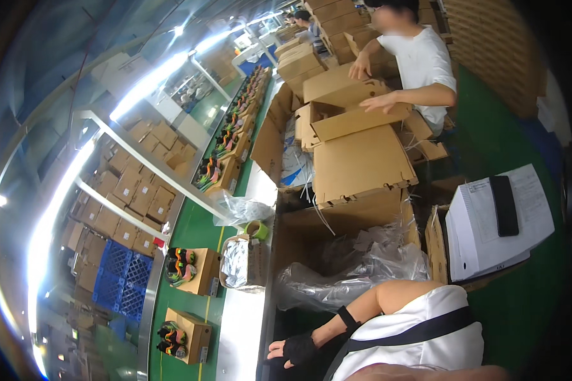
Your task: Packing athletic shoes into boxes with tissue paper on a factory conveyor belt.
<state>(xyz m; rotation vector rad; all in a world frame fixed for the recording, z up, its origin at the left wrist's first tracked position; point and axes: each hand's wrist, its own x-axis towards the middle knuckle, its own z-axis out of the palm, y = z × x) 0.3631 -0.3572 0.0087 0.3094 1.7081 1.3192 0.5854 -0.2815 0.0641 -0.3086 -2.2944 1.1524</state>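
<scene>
My left hand [292,349], in a black fingerless glove, lies with its fingers spread on the edge of a pale steel table [241,330] and holds nothing. My forearm runs up to my white sleeve, which a black strap crosses. Just beyond the hand, a large open cardboard carton [299,232] holds crumpled clear plastic bags [356,270]. My right hand is out of view.
A green conveyor belt [200,228] on the left carries open shoe boxes with colourful shoes [183,265]. Flat cardboard [362,162] lies on the cartons ahead. A co-worker in a white shirt [422,63] handles a carton. On the right, a black phone [505,204] rests on a paper stack [483,235].
</scene>
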